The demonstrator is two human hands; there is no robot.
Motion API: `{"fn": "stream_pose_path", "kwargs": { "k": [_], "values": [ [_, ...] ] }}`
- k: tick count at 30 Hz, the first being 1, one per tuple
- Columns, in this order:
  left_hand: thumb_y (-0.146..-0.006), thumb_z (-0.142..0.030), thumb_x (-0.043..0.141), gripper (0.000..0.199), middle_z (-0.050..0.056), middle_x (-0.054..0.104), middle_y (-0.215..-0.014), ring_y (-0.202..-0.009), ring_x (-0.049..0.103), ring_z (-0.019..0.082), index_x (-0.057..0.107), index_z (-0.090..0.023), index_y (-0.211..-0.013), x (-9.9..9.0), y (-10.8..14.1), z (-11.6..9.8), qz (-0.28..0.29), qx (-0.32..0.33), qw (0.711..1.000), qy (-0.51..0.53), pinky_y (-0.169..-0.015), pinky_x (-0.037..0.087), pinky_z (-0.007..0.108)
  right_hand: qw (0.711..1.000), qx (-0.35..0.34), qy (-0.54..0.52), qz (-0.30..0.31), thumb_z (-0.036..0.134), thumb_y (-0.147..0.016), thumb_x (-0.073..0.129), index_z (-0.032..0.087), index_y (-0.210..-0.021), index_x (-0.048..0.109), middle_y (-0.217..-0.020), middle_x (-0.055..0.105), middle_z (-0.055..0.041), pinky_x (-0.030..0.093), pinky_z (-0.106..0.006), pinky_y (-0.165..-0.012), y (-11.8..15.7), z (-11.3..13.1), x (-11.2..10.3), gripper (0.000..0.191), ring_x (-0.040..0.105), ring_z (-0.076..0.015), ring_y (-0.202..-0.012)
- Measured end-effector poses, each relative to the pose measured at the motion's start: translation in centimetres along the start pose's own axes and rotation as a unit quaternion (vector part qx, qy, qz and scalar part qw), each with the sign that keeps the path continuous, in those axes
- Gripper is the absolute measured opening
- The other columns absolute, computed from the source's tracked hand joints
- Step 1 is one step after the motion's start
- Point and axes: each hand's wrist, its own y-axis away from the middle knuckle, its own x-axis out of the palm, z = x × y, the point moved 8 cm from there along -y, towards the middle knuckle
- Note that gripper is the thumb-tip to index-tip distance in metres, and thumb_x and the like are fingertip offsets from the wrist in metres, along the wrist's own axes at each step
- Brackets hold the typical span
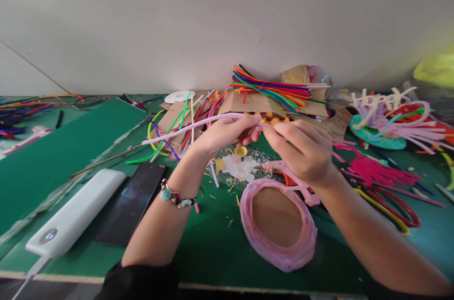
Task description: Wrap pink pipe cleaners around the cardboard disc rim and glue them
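Observation:
A long lilac pipe cleaner (187,128) runs leftward from between my fingertips, its free end above the phone. My left hand (230,133) pinches it near its right end. The fingers of my right hand (301,146) close on the same end, touching my left fingertips. Below my right hand lies an oval cardboard piece (276,217) with a lilac fuzzy rim. A pink glue gun (301,186) rests just behind this oval, partly hidden by my right hand.
A white power bank (76,212) and a black phone (131,205) lie at the left. Behind my hands is a pipe cleaner bundle (269,87) on cardboard. Pink pipe cleaners (379,170) and a teal disc with curled strips (378,134) are at the right.

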Motion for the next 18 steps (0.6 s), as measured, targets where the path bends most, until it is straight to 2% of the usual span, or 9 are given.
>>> {"fn": "stream_pose_path", "kwargs": {
  "k": [4, 8, 12, 18],
  "values": [
    [-0.082, -0.032, 0.049, 0.025, -0.005, 0.044, -0.054, -0.047, 0.040, 0.004, 0.051, -0.016, -0.062, 0.2, 0.2, -1.1, 0.011, 0.095, 0.994, -0.048, -0.043, 0.031, 0.016, 1.000, 0.020, -0.003, 0.002, 0.010, -0.080, 0.052, 0.020, -0.077, 0.060, -0.068, 0.063, -0.0005, 0.045, -0.024, -0.057, 0.2, -0.3, 0.0, 0.013, 0.055, -0.0105, -0.060],
    [-0.080, -0.035, 0.053, 0.023, -0.004, 0.049, -0.060, -0.051, 0.044, 0.004, 0.053, -0.016, -0.068, 0.2, 0.5, -1.7, 0.024, 0.126, 0.989, -0.074, -0.046, 0.035, 0.016, 0.997, 0.058, -0.044, 0.011, 0.012, -0.080, 0.052, 0.021, -0.084, 0.057, -0.070, 0.062, -0.0008, 0.047, -0.025, -0.060, 0.4, -0.7, 0.3, 0.010, 0.056, -0.0115, -0.061],
    [-0.079, -0.028, 0.055, 0.019, -0.001, 0.056, -0.060, -0.054, 0.049, 0.005, 0.057, -0.014, -0.066, -0.8, 0.7, -2.4, -0.050, 0.149, 0.979, -0.127, -0.048, 0.038, 0.016, 0.990, 0.097, -0.100, 0.024, 0.008, -0.079, 0.051, 0.021, -0.089, 0.053, -0.073, 0.062, -0.0015, 0.048, -0.025, -0.061, 0.4, -1.4, 0.8, 0.016, 0.057, -0.0125, -0.065],
    [-0.076, -0.022, 0.060, 0.012, 0.001, 0.066, -0.064, -0.057, 0.055, 0.006, 0.065, -0.014, -0.069, -2.0, 0.9, -3.0, -0.126, 0.217, 0.950, -0.186, -0.050, 0.041, 0.016, 0.989, 0.098, -0.102, 0.040, 0.007, -0.078, 0.052, 0.017, -0.086, 0.053, -0.070, 0.061, -0.0032, 0.047, -0.025, -0.056, 0.4, -1.5, 1.3, 0.013, 0.058, -0.0136, -0.065]
  ]
}}
